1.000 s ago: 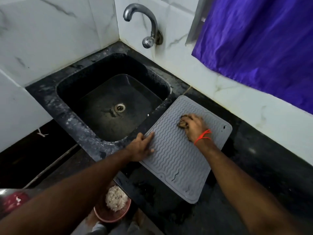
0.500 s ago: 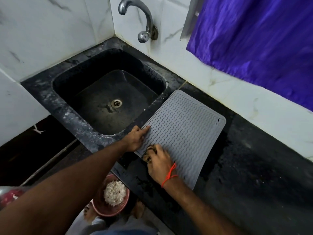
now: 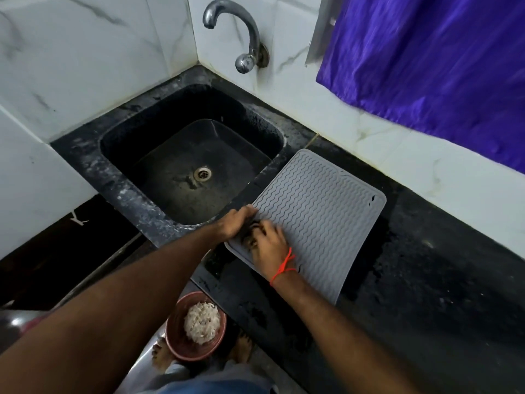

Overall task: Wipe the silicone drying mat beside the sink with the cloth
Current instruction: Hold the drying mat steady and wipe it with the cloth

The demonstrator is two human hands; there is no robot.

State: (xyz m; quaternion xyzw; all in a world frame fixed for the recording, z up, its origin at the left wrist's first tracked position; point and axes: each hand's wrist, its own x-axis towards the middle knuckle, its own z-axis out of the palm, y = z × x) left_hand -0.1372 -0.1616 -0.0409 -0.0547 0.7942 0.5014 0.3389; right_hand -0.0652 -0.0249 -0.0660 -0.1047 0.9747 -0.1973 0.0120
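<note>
Wiping looks underway, not finished: the right hand [image 3: 268, 244] bunches the dark cloth [image 3: 251, 237] on the near-left corner of the grey mat [image 3: 318, 211] beside the sink [image 3: 113, 177], while the left hand [image 3: 237, 223] presses that edge flat.

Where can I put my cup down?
Bare dark counter lies between the grey wavy silicone mat and the white tiled wall. The mat's far half is free too. Its near-left corner is crowded: both hands and the cloth.

A home kitchen — black stone sink [image 3: 119, 177], wall tap [image 3: 250, 41], marble tiles [image 3: 85, 52].
</note>
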